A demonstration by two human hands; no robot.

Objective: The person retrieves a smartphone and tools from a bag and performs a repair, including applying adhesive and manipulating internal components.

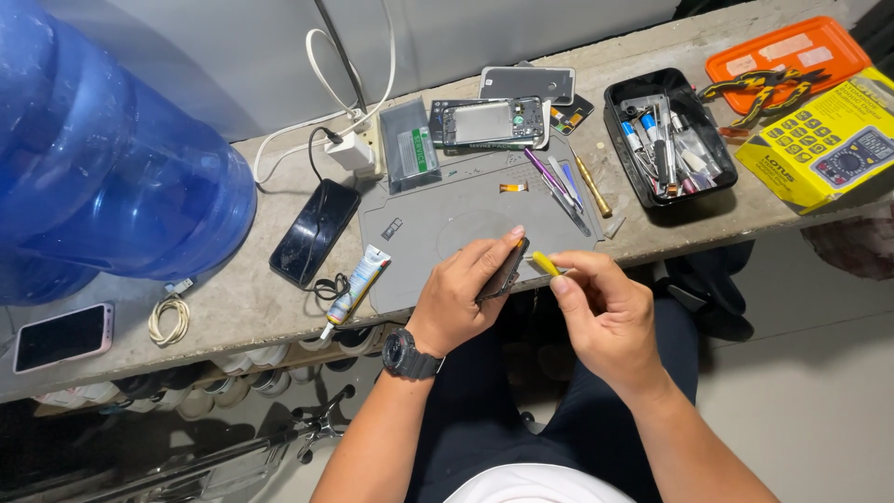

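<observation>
Nearest the camera, at bottom centre, the person's two forearms rose from a dark-trousered lap toward the bench edge. The left hand (463,293), with a black wristwatch (408,353) on its wrist, had its fingers curled closed around a dark phone part (503,273), gripped on edge just below the centre of the frame. Just right of it, the right hand (596,307) pinched a small yellow pry tool (546,264) between thumb and forefinger, the remaining fingers folded; the tool's tip met the edge of the part. At far left a large blue water bottle (102,168) filled the upper left corner, with a pink-edged phone (63,336) lying screen-up below it and a coiled white cable (169,319) nearby. Further right lay a black phone (315,232) and a white adhesive tube (357,288). A grey work mat (447,219) occupied the centre of the concrete bench (251,298), directly above the hands, and carried an opened phone chassis (487,122) along its upper edge and several slim hand tools (568,191) on its right side. At upper right stood a black tray of tools (667,135), then an orange tray (787,51) with pliers, and at the right margin a yellow box (824,140) picturing a multimeter.
</observation>
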